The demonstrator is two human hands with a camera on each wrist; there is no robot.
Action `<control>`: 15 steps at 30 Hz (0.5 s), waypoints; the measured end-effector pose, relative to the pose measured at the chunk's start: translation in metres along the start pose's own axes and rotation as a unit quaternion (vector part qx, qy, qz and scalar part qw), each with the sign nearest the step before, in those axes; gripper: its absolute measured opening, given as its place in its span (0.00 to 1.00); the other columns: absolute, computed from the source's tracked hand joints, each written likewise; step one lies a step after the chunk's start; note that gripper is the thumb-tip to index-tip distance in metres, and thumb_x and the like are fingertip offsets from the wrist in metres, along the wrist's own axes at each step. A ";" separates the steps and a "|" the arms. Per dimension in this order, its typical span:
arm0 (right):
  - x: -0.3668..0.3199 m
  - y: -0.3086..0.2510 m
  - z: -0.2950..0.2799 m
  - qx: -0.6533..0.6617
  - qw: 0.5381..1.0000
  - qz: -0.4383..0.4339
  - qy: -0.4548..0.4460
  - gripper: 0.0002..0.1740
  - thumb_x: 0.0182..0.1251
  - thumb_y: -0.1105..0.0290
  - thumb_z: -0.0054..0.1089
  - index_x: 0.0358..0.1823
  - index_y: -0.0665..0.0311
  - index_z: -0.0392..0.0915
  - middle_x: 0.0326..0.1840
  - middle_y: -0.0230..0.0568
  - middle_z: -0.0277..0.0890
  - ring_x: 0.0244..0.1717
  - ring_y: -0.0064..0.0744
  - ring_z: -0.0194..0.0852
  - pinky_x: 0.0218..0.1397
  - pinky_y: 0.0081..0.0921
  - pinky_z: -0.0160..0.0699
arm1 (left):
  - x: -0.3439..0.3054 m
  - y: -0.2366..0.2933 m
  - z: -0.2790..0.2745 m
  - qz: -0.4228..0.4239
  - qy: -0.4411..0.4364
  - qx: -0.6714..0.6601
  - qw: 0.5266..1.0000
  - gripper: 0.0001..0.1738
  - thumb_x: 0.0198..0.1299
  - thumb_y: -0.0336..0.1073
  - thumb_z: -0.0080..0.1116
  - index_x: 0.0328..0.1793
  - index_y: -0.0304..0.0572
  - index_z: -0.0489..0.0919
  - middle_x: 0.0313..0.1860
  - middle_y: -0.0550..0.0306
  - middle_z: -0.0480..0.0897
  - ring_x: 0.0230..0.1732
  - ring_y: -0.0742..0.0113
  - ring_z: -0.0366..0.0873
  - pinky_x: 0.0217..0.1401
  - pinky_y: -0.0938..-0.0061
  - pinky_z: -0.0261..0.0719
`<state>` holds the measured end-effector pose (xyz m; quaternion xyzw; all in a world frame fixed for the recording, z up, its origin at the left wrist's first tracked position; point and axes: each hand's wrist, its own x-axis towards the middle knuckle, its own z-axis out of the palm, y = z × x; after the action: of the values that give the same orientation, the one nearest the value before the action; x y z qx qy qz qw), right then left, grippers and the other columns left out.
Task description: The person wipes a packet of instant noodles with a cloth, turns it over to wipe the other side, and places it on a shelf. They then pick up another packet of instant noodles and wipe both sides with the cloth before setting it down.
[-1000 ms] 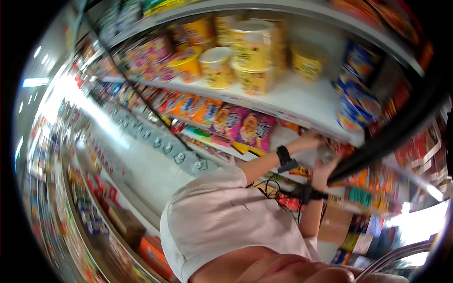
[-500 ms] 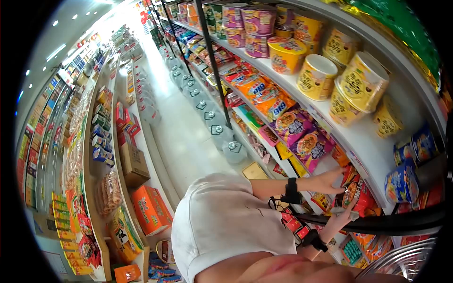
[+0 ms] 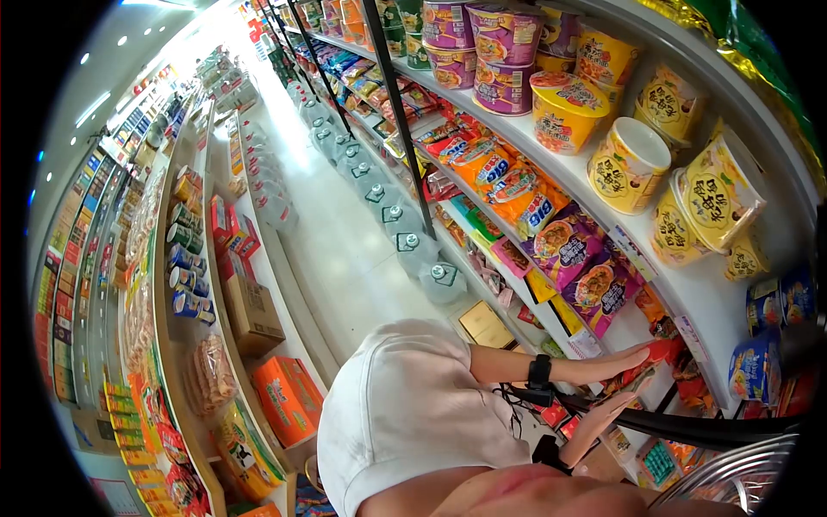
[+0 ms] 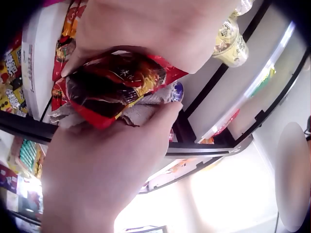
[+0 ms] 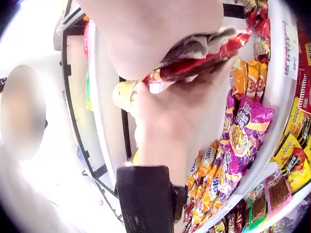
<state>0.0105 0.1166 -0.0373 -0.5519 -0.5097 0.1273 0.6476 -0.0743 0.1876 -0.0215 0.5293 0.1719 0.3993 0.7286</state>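
Observation:
A red and dark printed food packet [image 4: 126, 80] lies between both hands, in front of the shelf. In the head view the right hand [image 3: 603, 365], the upper one, reaches along it with long fingers; in the right wrist view it grips the packet [image 5: 194, 65] from below. The left hand [image 4: 107, 160] holds a crumpled grey cloth-like piece [image 4: 138, 114] against the packet's near side, its thumb stretched along the grey edge. Part of the left hand [image 3: 599, 422] also shows in the head view. Fingers behind the packet are hidden.
Purple noodle bags [image 3: 594, 289] and orange bags [image 3: 482, 164] hang on the shelf beside the right arm. Yellow cup tubs [image 3: 629, 164] and blue cups [image 3: 754, 366] stand above. A black bar [image 3: 689, 426] crosses near the left hand. Water jugs [image 3: 405, 241] line the aisle.
The head view has steadied and shifted, bringing the aisle into sharper view. Half a second ago the packet's face showed beneath the fingertips; now the hands cover more of it.

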 end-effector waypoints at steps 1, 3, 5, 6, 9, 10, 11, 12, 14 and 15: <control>-0.002 -0.002 0.000 -0.018 1.000 0.012 -0.004 0.29 0.78 0.66 0.49 0.75 0.73 0.60 0.80 0.57 0.54 0.80 0.47 0.50 0.81 0.37 0.48 | -0.003 0.002 -0.005 0.012 -0.014 0.001 1.000 0.53 0.70 0.72 0.38 0.85 0.40 0.42 0.81 0.48 0.56 0.80 0.61 0.52 0.80 0.67 0.54; -0.004 -0.005 -0.001 -0.051 0.998 0.031 -0.015 0.30 0.78 0.67 0.49 0.76 0.72 0.58 0.81 0.57 0.50 0.81 0.48 0.46 0.81 0.39 0.45 | -0.015 0.006 -0.011 -0.014 -0.023 0.049 0.998 0.52 0.71 0.70 0.41 0.85 0.40 0.43 0.79 0.48 0.59 0.78 0.62 0.56 0.78 0.67 0.58; -0.005 -0.005 -0.006 -0.092 0.994 0.041 -0.035 0.31 0.77 0.69 0.49 0.77 0.71 0.57 0.83 0.56 0.47 0.83 0.50 0.42 0.82 0.41 0.41 | -0.019 0.000 -0.010 -0.037 -0.052 0.031 0.998 0.47 0.72 0.66 0.44 0.83 0.39 0.50 0.77 0.52 0.63 0.76 0.65 0.59 0.76 0.69 0.62; -0.006 -0.008 -0.007 -0.114 0.992 0.035 -0.047 0.31 0.76 0.70 0.49 0.78 0.70 0.56 0.83 0.56 0.45 0.84 0.51 0.39 0.83 0.42 0.40 | -0.019 -0.006 -0.013 -0.047 -0.064 -0.002 0.997 0.43 0.73 0.63 0.45 0.82 0.39 0.55 0.76 0.56 0.65 0.74 0.69 0.61 0.74 0.72 0.64; -0.015 -0.020 -0.003 -0.201 0.972 -0.030 -0.121 0.33 0.75 0.72 0.49 0.79 0.69 0.54 0.85 0.56 0.39 0.86 0.54 0.33 0.84 0.45 0.35 | -0.031 -0.008 -0.019 -0.104 -0.063 -0.087 0.989 0.37 0.75 0.61 0.45 0.78 0.41 0.63 0.69 0.62 0.70 0.65 0.75 0.67 0.66 0.74 0.70; -0.023 -0.028 -0.011 -0.257 0.951 -0.074 -0.154 0.37 0.69 0.71 0.54 0.79 0.64 0.56 0.85 0.58 0.38 0.85 0.56 0.35 0.84 0.48 0.37 | -0.036 -0.005 -0.018 -0.130 -0.042 -0.120 0.983 0.36 0.75 0.61 0.44 0.76 0.42 0.64 0.66 0.64 0.71 0.62 0.76 0.69 0.63 0.75 0.72; -0.014 -0.057 -0.004 -0.227 0.958 -0.118 -0.131 0.38 0.66 0.70 0.57 0.79 0.59 0.58 0.85 0.58 0.40 0.85 0.58 0.36 0.83 0.51 0.37 | -0.036 -0.001 -0.014 -0.145 -0.020 -0.152 0.978 0.34 0.75 0.61 0.44 0.75 0.43 0.65 0.64 0.65 0.73 0.58 0.76 0.70 0.60 0.75 0.74; -0.008 -0.071 -0.007 -0.267 0.947 -0.132 -0.121 0.38 0.66 0.71 0.57 0.79 0.58 0.59 0.85 0.58 0.40 0.84 0.60 0.36 0.82 0.53 0.38 | -0.035 0.004 -0.008 -0.155 -0.002 -0.178 0.972 0.33 0.76 0.61 0.43 0.74 0.45 0.67 0.61 0.66 0.75 0.55 0.77 0.72 0.57 0.75 0.76; -0.004 -0.084 -0.031 -0.313 0.938 -0.124 -0.086 0.38 0.66 0.72 0.56 0.79 0.58 0.60 0.85 0.58 0.41 0.84 0.62 0.37 0.82 0.54 0.40 | -0.035 0.015 0.022 -0.135 0.013 -0.209 0.968 0.33 0.75 0.60 0.46 0.73 0.43 0.68 0.61 0.65 0.75 0.56 0.76 0.74 0.57 0.76 0.75; -0.004 -0.090 -0.034 -0.314 0.941 -0.108 -0.058 0.37 0.66 0.72 0.56 0.78 0.58 0.61 0.85 0.58 0.41 0.84 0.63 0.37 0.81 0.54 0.41 | -0.039 0.025 0.026 -0.135 0.021 -0.200 0.970 0.32 0.75 0.59 0.46 0.73 0.42 0.68 0.61 0.65 0.76 0.56 0.76 0.74 0.57 0.77 0.75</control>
<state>-0.0003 0.0618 0.0408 -0.6607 -0.6168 -0.0783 0.4206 -0.0913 0.1443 0.0045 0.3368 0.1734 0.3345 0.8629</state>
